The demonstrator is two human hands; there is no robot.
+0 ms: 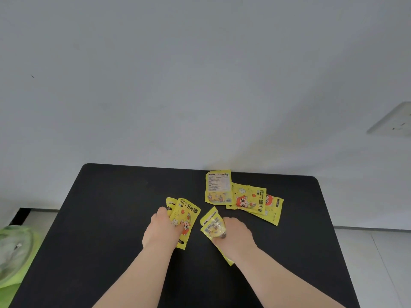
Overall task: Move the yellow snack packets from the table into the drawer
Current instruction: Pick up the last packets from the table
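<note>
Left of centre on the black worktop, the left hand has its grip closed on overlapping yellow hand-warmer packets. Beside it, the right hand clutches a crumpled packet. More loose packets lie upper right.

A plain, pale grey-white wall fills the upper half of the view, evenly lit, with a small dark speck on its left part. A white rectangular wall plate sits at the right edge. Against the wall stands a matte black table with rounded corners. Light, pale floor tiles show to the right of the table, and a strip of the same floor shows to its left. A translucent green plastic item lies at the lower left edge, beside the table.
</note>
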